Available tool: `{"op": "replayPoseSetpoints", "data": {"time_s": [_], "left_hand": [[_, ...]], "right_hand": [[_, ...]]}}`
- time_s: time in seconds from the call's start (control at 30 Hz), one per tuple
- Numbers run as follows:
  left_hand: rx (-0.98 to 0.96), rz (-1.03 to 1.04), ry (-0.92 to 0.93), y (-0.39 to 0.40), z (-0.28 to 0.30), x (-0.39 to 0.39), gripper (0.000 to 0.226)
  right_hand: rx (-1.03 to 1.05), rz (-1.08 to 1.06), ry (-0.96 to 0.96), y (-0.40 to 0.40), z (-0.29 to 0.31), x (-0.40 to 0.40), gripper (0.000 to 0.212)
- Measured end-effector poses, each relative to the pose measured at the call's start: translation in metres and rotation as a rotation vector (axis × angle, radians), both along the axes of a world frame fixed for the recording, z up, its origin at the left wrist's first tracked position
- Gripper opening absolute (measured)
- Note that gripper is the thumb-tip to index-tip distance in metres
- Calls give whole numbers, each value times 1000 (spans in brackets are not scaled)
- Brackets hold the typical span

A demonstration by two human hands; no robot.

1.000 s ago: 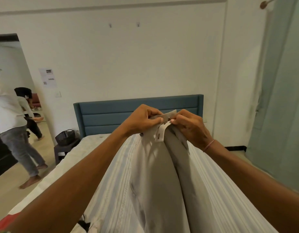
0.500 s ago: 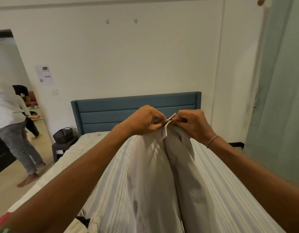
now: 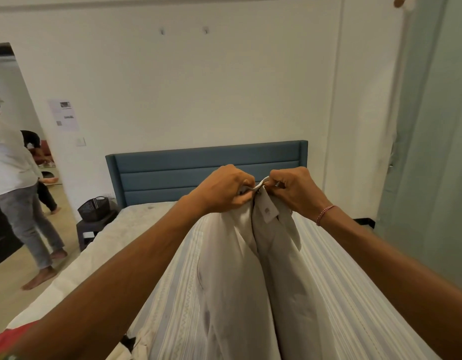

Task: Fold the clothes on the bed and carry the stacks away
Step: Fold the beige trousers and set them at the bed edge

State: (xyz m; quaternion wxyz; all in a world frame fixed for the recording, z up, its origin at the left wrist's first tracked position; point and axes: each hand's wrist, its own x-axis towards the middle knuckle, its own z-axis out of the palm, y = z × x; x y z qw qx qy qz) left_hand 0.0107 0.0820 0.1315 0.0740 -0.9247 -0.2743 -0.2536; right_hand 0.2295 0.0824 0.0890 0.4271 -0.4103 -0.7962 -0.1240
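I hold up a pale beige pair of trousers (image 3: 235, 276) by its waistband, over the bed (image 3: 354, 294). My left hand (image 3: 224, 189) grips the waistband on the left side. My right hand (image 3: 295, 189) pinches it on the right side, next to a small white label. The two hands are almost touching at the fly. The trouser legs hang down toward me and drape over the striped bedsheet. A red cloth (image 3: 9, 339) shows at the lower left corner.
A blue headboard (image 3: 172, 175) stands against the white wall. A black basket (image 3: 94, 207) sits on a dark stool left of the bed. A person (image 3: 19, 193) walks barefoot on the floor at left. A pale green curtain (image 3: 432, 152) hangs at right.
My hands have drawn closer together on the waistband and lowered slightly. The person at left has stepped further left.
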Motion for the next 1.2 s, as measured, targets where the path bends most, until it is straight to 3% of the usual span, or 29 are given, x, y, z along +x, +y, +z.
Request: {"op": "replayPoseSetpoints", "data": {"time_s": [0.33,0.53,0.63,0.8,0.93,1.1,1.2], "left_hand": [[-138,31,-49,-3,-6,3,18],[-321,139,-137,2,-12,3,19],[-387,192,-157,2,-19,4,20],[-453,250,-242,-1,-24,7,17],[-594,262,-251,-3,-24,6,18],[-818,200,-158,-8,-16,-11,20],[-853,224,-156,-12,-19,-10,20]], "right_hand": [[4,46,0,-3,-3,10,9],[-36,79,1,-12,-16,9,18],[-21,44,105,-23,-23,-1,24],[-362,29,353,-47,-37,-25,50],[-502,121,504,-52,-51,-33,24],[-512,167,580,-57,-50,-29,21],[-474,188,588,-57,-48,-30,17]]}}
